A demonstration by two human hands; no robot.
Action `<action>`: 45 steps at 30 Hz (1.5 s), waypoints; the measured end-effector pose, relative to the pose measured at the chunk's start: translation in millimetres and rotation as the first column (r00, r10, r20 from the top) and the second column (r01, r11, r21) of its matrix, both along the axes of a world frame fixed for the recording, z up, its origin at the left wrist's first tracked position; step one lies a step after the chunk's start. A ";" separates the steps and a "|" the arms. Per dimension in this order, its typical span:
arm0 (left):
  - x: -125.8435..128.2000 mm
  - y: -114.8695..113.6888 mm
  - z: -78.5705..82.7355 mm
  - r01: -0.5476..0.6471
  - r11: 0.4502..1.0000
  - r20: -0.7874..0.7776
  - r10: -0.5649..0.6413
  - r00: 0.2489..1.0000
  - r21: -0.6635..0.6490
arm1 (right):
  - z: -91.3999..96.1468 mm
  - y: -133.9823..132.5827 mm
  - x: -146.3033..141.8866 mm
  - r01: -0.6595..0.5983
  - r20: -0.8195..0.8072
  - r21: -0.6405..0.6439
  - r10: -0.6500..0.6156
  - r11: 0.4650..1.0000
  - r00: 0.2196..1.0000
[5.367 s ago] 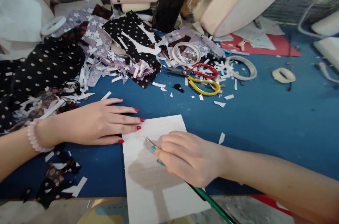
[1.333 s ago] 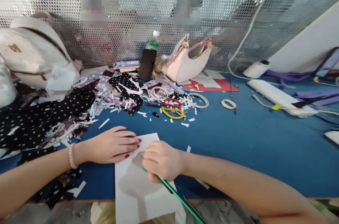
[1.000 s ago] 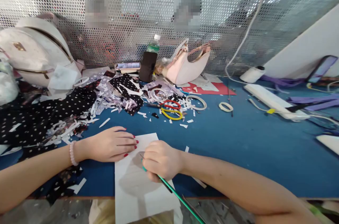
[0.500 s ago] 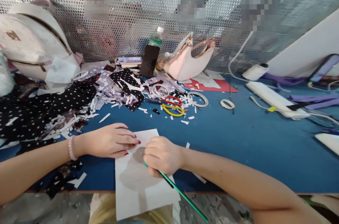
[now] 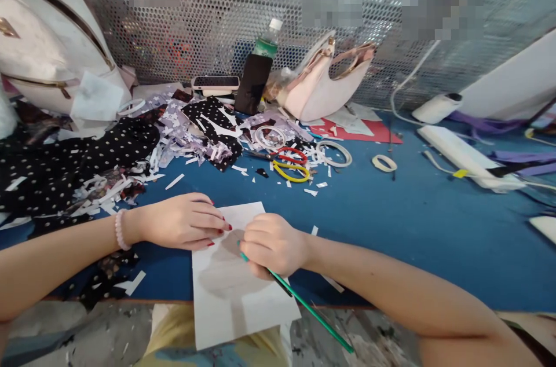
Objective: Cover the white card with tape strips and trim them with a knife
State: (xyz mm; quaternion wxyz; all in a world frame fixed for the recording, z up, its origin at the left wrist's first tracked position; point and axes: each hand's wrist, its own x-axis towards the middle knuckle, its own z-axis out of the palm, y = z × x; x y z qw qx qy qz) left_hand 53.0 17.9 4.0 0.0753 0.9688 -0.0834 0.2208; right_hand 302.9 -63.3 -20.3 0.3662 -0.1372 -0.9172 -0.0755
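Note:
A sheet of white paper [image 5: 243,309] lies on the blue table and juts out over its front edge. My left hand [image 5: 186,221] rests on the paper's upper left part, fingers stretched out and nothing held. To its right, my right hand [image 5: 271,245] is closed around a long, thin green tool [image 5: 319,320], whose long end slants down to the lower right past the table edge. The tool's working tip is hidden by my fingers and cannot be made out. Shadows of my hand and arm fall across the sheet.
Red-and-yellow-handled scissors [image 5: 291,171] and tape rolls [image 5: 333,154] lie beyond the paper. Fabric scraps [image 5: 65,173] and paper strips cover the left. A backpack [image 5: 47,48], a bottle [image 5: 266,43], a phone [image 5: 254,84] and a pink handbag [image 5: 321,89] stand at the back.
The camera view has shifted slightly, so the back of the table sits higher and farther right. My right hand has shifted slightly over the paper; my left stays on the sheet.

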 end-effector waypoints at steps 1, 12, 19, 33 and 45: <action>-0.2 -0.3 -0.1 -0.001 1.000 0.007 0.001 1.000 0.004 | 0.2 0.0 0.3 0.004 0.004 -0.002 -0.004 1.000 1.000; -1.9 0.4 -3.3 -0.006 0.997 0.079 0.000 0.997 0.077 | 8.0 2.5 -1.6 0.032 0.102 -0.020 -0.030 0.999 0.994; -0.8 4.9 -1.7 -0.079 0.991 0.069 0.072 0.995 0.104 | 5.8 1.8 0.1 0.039 0.175 -0.013 -0.036 0.999 0.984; -2.1 10.4 -3.7 -0.122 0.989 -0.010 0.123 0.992 0.079 | 6.3 -5.1 -2.7 0.068 0.250 0.072 -0.084 0.995 0.965; -3.2 11.0 -5.1 -0.121 0.990 -0.045 0.125 0.991 0.078 | 7.1 -3.8 -2.8 0.042 0.264 0.062 -0.057 0.997 0.963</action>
